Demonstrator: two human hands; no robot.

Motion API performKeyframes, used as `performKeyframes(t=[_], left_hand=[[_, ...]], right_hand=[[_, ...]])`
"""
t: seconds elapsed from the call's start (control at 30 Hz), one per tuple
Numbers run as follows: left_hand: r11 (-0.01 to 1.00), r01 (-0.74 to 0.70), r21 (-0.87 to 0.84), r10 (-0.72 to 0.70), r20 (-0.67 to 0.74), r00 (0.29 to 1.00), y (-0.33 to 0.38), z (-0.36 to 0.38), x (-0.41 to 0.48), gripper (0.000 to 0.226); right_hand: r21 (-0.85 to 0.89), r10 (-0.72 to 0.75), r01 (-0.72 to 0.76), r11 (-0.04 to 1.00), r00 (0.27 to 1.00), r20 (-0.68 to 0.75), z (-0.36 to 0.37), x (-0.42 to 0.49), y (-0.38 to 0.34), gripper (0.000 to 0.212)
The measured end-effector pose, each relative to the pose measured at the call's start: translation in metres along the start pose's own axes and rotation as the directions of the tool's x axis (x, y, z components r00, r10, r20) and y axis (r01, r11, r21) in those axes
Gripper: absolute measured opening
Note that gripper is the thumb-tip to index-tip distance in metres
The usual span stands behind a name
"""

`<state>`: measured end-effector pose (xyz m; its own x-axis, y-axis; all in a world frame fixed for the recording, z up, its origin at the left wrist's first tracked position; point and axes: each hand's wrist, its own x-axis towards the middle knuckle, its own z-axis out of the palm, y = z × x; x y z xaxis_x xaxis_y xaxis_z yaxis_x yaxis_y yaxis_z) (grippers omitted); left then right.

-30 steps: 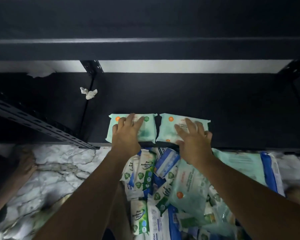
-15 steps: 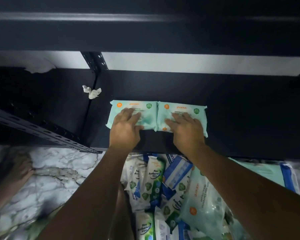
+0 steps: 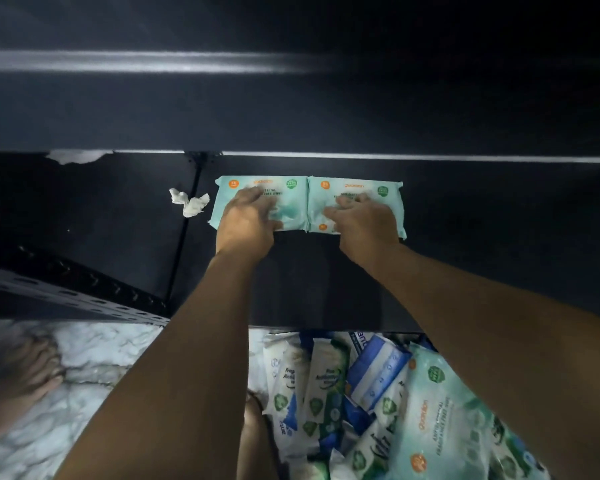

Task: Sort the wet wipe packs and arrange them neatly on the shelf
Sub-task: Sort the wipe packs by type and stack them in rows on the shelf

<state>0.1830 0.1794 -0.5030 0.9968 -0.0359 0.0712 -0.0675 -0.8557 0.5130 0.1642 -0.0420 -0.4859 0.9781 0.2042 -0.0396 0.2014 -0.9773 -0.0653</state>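
Two mint-green wet wipe packs lie flat side by side, edges touching, deep on the black shelf board [image 3: 482,244]. My left hand [image 3: 246,223] presses on the left pack [image 3: 293,194], fingers on top and thumb at its near edge. In the same way, my right hand [image 3: 364,225] holds the right pack [image 3: 390,195]. Below the shelf's front edge, a loose pile of mixed packs [image 3: 361,403] in white-green, blue and mint lies on the floor.
A crumpled white tissue [image 3: 189,202] lies on the shelf just left of the left pack. The upper shelf [image 3: 291,98] hangs low overhead. A perforated black beam [image 3: 66,299] runs at the left. A bare foot [image 3: 18,372] rests on the marble floor [image 3: 94,358].
Both hands have slid the two packs from the shelf's front edge toward the back. The gap between the packs has closed, and they now sit in line.
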Motion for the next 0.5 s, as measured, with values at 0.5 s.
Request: performKeyframes(t=[0.5], left_hand=[[0.968,0.063,-0.244,-0.117,-0.214,0.970,0.107,0.032,-0.123,0.048]], right_hand=[[0.479,0.284,-0.118,0.870,0.914,-0.291,-0.022,-0.181,0.070,0.045]])
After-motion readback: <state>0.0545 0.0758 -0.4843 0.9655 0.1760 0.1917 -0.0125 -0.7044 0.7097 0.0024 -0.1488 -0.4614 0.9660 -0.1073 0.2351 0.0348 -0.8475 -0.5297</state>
